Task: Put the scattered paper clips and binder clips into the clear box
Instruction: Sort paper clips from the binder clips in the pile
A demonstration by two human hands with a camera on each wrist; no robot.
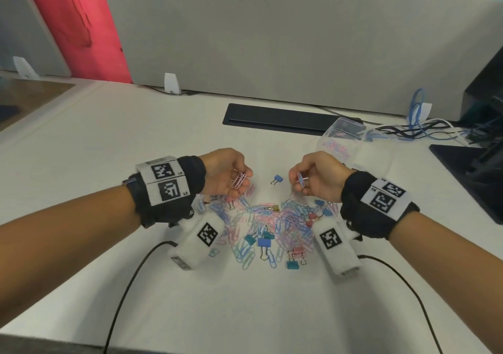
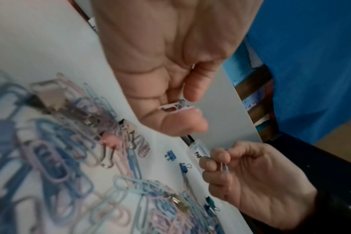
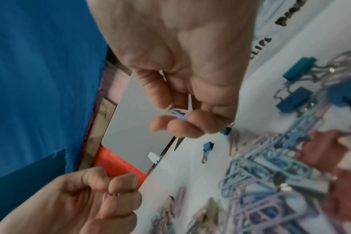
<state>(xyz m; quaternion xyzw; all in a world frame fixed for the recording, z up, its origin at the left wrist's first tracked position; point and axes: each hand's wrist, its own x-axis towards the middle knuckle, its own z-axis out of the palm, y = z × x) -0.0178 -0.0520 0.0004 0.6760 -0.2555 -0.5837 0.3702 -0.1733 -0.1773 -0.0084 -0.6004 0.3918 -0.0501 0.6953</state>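
On the white desk [image 1: 81, 147] a heap of clips [image 1: 272, 223] lies between the two wrists, pastel paper clips tangled with blue, teal and pink binder clips, and one small blue binder clip [image 1: 277, 179] sits apart, just beyond the heap. Above the heap's far edge, the left hand [image 1: 227, 174] hovers with fingers curled, pinching a few pink paper clips [image 1: 239, 181] against the palm (the left wrist view shows them tucked at the fingertips [image 2: 176, 108]). Opposite it, the right hand [image 1: 318, 176] is likewise curled, its thumb and fingers nipping a pale blue clip [image 1: 300, 181]; the right wrist view shows that clip [image 3: 178, 113] poking out between thumb and fingertips. Neither hand touches the desk. Off to the right and farther back stands the clear box [image 1: 345, 138], open-topped, with some pink and blue clips already in its bottom. Behind it run blue and black cables [image 1: 424, 130], and a dark slot cover [image 1: 272, 117] lies along the grey partition [image 1: 272, 40].
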